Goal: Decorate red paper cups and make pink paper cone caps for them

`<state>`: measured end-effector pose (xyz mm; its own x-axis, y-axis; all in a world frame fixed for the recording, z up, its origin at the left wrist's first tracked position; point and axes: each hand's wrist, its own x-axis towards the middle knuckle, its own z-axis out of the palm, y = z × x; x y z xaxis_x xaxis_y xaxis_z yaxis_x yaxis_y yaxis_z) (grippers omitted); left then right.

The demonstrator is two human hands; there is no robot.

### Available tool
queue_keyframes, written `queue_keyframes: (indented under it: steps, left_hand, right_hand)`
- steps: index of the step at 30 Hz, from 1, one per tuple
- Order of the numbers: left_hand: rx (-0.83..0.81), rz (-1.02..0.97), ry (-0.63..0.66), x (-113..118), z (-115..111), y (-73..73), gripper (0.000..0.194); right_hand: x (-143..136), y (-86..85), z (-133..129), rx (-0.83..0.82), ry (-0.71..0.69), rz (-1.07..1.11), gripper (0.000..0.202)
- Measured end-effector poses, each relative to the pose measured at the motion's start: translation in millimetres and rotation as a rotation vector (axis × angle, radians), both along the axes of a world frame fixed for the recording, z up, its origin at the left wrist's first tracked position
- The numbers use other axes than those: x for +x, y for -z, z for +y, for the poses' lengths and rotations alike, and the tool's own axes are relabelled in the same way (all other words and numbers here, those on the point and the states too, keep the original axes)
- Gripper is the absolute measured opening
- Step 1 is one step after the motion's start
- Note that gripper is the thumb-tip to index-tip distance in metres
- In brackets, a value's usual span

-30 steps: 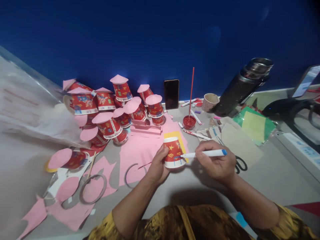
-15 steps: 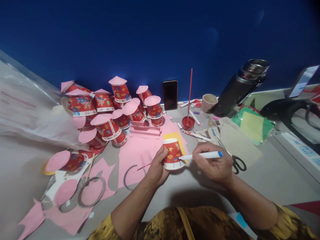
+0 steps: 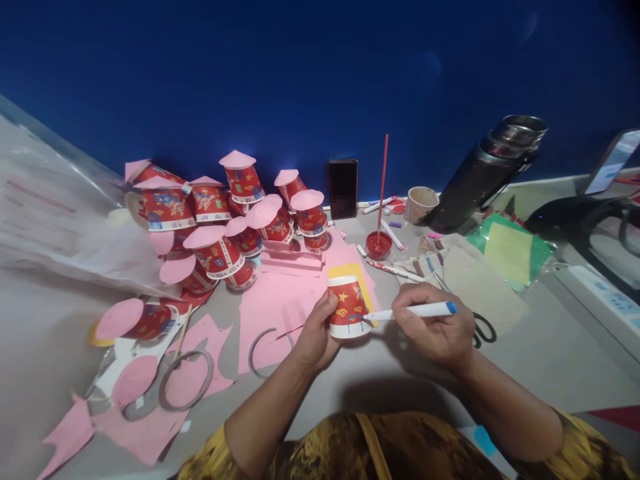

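Upside down in my left hand (image 3: 317,328) is a red and white paper cup (image 3: 346,300) with gold stars and clouds; its wide rim faces down. My fingers wrap round its left side and underneath. Blue marker lines show near the lower white band. A white marker (image 3: 415,311) with a blue end is pinched in my right hand (image 3: 437,327), its tip at the cup's lower right side. Beneath and behind the cup lie a yellow sheet (image 3: 369,288) and pink paper (image 3: 280,300). Scissors (image 3: 484,330) lie partly hidden behind my right hand.
At the back left stand several red cups with pink cone tops (image 3: 237,179). A phone (image 3: 343,189) leans on the blue wall. Further right are a red paint pot (image 3: 378,245) with a stick, a small paper cup (image 3: 421,204) and a tilted black flask (image 3: 480,177). Grey rings (image 3: 209,380) lie left.
The marker and my right hand have shifted slightly right along the cup. The blue line on the cup is a little longer. My left hand keeps its hold.
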<state>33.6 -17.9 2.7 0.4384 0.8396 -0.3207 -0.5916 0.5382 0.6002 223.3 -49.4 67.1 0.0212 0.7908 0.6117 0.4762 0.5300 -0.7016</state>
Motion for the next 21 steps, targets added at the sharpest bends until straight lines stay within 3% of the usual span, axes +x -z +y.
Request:
queue_keyframes:
  steps: [16,21]
  left_hand:
    - [-0.02,0.039,0.023,-1.4,0.8,-1.4,0.061]
    - [-0.003,0.03,0.001,0.0,1.1,-4.5,0.061]
  right_hand:
    - [0.3,-0.9,-1.7,-0.066,-0.06,-0.014,0.016]
    - [0.4,-0.4,-2.3,-0.054,-0.021,-0.017,0.016]
